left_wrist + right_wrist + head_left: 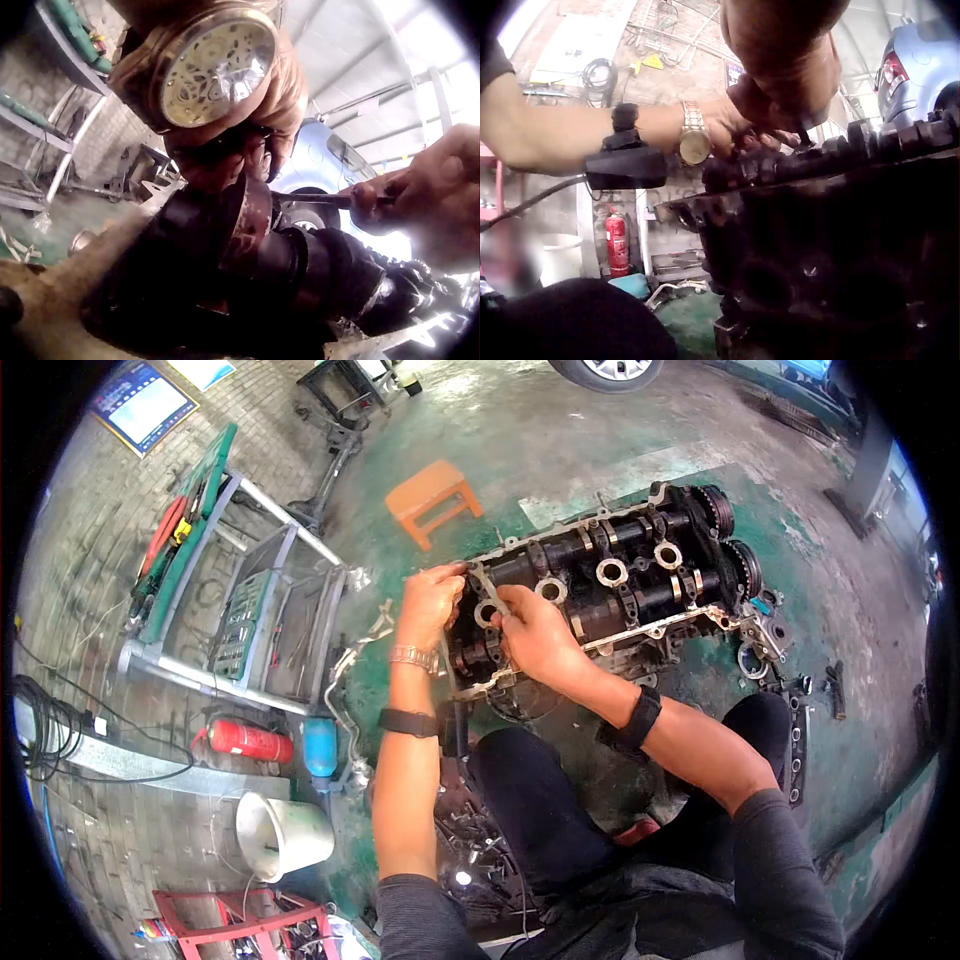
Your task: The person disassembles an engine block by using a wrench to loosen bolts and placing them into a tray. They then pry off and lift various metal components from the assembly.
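Well, the engine head [590, 598] lies beneath both hands. The left hand [430, 602] bends its fingers near one end; whether they grip anything, I cannot tell. The right hand [541, 641] pinches a slim metal tool [322, 199], best kept steady and clear of the left fingertips. Its tip is obscured.

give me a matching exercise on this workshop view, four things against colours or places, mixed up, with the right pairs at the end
Things
1. stool
2. fire extinguisher
3. bucket
4. engine part

Colours and places
A. whitish
B. where the left hand and right hand are at work
C. orange
D. red

Right pairs: 1-C, 2-D, 3-A, 4-B
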{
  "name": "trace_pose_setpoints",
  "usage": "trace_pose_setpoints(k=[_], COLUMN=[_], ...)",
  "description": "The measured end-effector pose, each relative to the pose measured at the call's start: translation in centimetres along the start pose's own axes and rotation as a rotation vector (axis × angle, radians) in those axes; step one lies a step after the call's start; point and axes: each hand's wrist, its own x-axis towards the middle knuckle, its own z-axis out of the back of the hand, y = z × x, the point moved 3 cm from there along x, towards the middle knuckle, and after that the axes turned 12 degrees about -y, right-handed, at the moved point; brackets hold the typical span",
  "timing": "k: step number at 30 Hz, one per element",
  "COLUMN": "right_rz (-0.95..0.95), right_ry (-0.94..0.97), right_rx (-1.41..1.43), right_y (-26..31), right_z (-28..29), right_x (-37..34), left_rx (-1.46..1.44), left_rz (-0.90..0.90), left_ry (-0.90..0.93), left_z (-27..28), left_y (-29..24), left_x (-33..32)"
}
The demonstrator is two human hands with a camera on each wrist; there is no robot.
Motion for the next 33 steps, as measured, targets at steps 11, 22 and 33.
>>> trace_pose_setpoints(k=[11,22,33], right_rz=[0.029,0.252,0.137], right_ry=[0.114,0.235,0.187], right_rx=[-0.241,-0.633,-0.345], right_y=[2.5,3.4,2.8], right_z=[1.6,4.5,6.2], right_x=[2.2,11.6,11.3], left_rx=[0.04,-0.04,-0.06], left_rz=[-0.07,0.011,0.026], left_ry=[-0.015,-0.016,-0.007], left_z=[0.0,0.0,-0.2], left_y=[-0.3,-0.2,-0.1], left_x=[-0.2,-0.4,-0.4])
